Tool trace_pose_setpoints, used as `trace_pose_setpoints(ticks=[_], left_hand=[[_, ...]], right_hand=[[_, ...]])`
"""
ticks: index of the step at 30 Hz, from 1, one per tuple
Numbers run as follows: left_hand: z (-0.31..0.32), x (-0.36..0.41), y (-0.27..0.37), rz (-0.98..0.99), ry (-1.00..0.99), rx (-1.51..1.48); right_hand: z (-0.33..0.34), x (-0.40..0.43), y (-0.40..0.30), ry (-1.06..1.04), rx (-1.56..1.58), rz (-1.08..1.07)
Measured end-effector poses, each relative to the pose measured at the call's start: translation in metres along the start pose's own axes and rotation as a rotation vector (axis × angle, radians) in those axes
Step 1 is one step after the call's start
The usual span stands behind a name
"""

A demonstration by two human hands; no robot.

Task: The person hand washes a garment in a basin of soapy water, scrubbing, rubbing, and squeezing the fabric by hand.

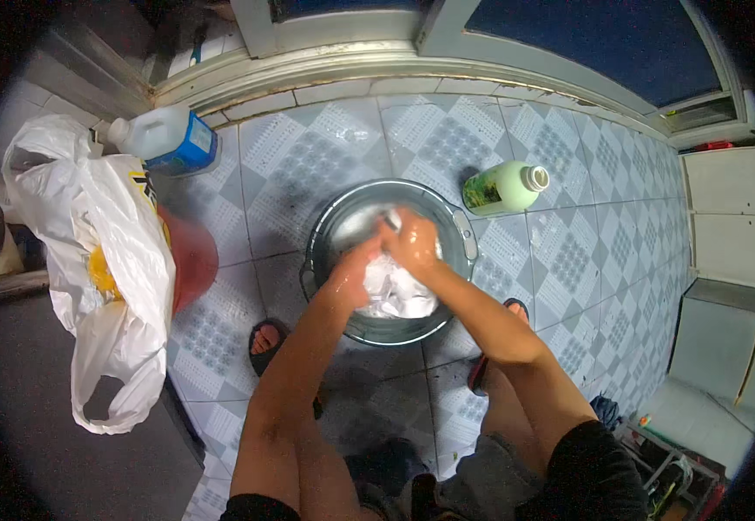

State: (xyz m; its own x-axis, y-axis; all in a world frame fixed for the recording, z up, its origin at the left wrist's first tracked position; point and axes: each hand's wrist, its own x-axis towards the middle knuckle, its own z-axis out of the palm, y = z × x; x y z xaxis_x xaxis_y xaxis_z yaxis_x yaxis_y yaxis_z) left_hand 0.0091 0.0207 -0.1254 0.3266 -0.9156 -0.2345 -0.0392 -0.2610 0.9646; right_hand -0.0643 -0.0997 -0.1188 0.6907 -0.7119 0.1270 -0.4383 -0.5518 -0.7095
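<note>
A round grey plastic basin (pixel 393 337) stands on the tiled floor between my feet, with white wet cloth (pixel 398 290) and some water in it. Both hands are over the basin, close together, gripping a bunched upper part of the cloth. My left hand (pixel 354 264) is blurred, its fingers meeting the other hand near the basin's middle. Wet and shiny, my right hand (pixel 413 238) is closed around a fold of the cloth. To the basin's upper right stands an uncapped pale green bottle (pixel 504 187) with a printed label.
At the left, a white plastic bag (pixel 123 228) lies over a red bucket (pixel 195 260), beside a jug with a blue label (pixel 172 140). A dark grey cabinet top (pixel 78 391) fills the lower left. Door frames (pixel 351 39) edge the top; a metal rack (pixel 670 469) stands lower right.
</note>
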Motion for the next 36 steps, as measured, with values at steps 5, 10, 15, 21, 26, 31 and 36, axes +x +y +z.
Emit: trace_pose_setpoints(ticks=[5, 10, 15, 21, 26, 31, 36], left_hand=[[-0.033, 0.018, 0.037, -0.423, -0.033, -0.482], [-0.039, 0.027, 0.041, -0.042, 0.08, -0.664], [-0.031, 0.022, 0.053, -0.089, -0.155, -0.408], [-0.027, 0.015, 0.012, -0.119, -0.131, 0.003], [-0.034, 0.014, -0.063, 0.112, 0.077, -0.544], [0.004, 0.023, 0.009, -0.261, -0.082, -1.498], [0.002, 0.035, -0.146, -0.28, 0.129, -1.131]], right_hand=[[-0.038, -0.013, 0.023, -0.174, -0.322, -0.013], [-0.042, -0.004, -0.013, -0.477, 0.068, -0.302], [-0.09, 0.023, -0.03, -0.567, 0.645, 0.32], [-0.128, 0.032, -0.034, -0.316, 1.195, 0.62], [-0.124, 0.028, -0.017, -0.155, 1.01, 0.659], [-0.083, -0.019, -0.016, -0.363, 0.537, -0.112], [-0.012, -0.049, -0.061, -0.396, 0.213, -0.625]])
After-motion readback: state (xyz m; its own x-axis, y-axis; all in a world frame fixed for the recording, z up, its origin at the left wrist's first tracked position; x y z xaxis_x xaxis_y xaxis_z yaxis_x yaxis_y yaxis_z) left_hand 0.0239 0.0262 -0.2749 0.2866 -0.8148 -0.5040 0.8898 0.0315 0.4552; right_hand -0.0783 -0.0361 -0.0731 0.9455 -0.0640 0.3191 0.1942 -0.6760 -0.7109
